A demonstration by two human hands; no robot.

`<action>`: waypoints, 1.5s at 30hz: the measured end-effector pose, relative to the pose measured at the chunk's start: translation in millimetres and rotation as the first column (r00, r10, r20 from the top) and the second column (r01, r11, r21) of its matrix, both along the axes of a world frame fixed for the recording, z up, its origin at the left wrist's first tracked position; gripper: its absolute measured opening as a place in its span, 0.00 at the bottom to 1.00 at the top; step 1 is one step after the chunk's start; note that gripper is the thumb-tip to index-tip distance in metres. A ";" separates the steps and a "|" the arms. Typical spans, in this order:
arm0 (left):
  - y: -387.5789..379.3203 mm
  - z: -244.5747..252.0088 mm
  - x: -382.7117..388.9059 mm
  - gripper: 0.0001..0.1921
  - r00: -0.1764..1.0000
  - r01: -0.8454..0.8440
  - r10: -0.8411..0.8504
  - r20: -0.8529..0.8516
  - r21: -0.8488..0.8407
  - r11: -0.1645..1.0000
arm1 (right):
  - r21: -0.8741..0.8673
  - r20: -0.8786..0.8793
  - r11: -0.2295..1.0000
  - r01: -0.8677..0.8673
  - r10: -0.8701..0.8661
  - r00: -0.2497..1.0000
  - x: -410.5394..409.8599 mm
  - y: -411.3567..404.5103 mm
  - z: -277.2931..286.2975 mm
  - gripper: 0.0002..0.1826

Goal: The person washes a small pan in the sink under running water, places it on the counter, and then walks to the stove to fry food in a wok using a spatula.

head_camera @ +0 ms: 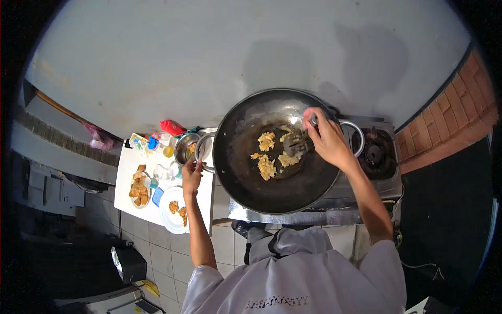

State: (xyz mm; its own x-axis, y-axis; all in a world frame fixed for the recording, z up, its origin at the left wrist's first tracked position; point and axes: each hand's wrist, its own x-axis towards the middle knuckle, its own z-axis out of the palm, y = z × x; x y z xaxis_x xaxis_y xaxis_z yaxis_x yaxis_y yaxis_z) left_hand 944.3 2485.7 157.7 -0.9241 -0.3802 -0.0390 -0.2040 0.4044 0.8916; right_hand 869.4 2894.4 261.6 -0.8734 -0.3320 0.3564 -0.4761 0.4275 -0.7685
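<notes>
A large dark wok (243, 188) with two metal loop handles sits on the stove. My left hand (192, 176) grips its left loop handle (199, 151). Above the wok's right side, my right hand (325, 139) is closed around the handle of a slotted spatula (295, 144), whose blade rests at the pieces on the right. Several pale golden battered pieces (267, 167) lie in the middle of the wok in a little oil. Left of the wok, a metal bowl (182, 147) holds some food, and a white plate (168, 223) carries browned fried pieces (173, 207).
The white table (125, 188) at left also holds a plate of browned food (139, 190), a red squeeze bottle (171, 127), glasses and a blue item (157, 196). A second burner (373, 154) is at right. A grey wall (196, 59) stands behind; brickwork (443, 114) is at right.
</notes>
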 end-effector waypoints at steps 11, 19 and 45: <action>-1.3 -13.5 0.2 0.19 0.998 -0.069 0.068 -0.015 -0.044 0.997 | 0.173 0.164 0.892 -0.417 0.392 0.905 -33.9 -22.8 -5.0 0.09; -9.9 -8.2 -4.6 0.20 0.997 -0.076 0.065 -0.049 -0.276 0.958 | -0.094 0.198 0.907 -0.410 0.421 0.885 -52.5 -27.4 -14.8 0.08; -9.9 -10.1 -5.1 0.20 0.983 -0.103 0.049 -0.176 -0.319 0.942 | -0.087 0.189 0.981 -0.173 0.187 0.964 -26.7 -31.2 0.7 0.11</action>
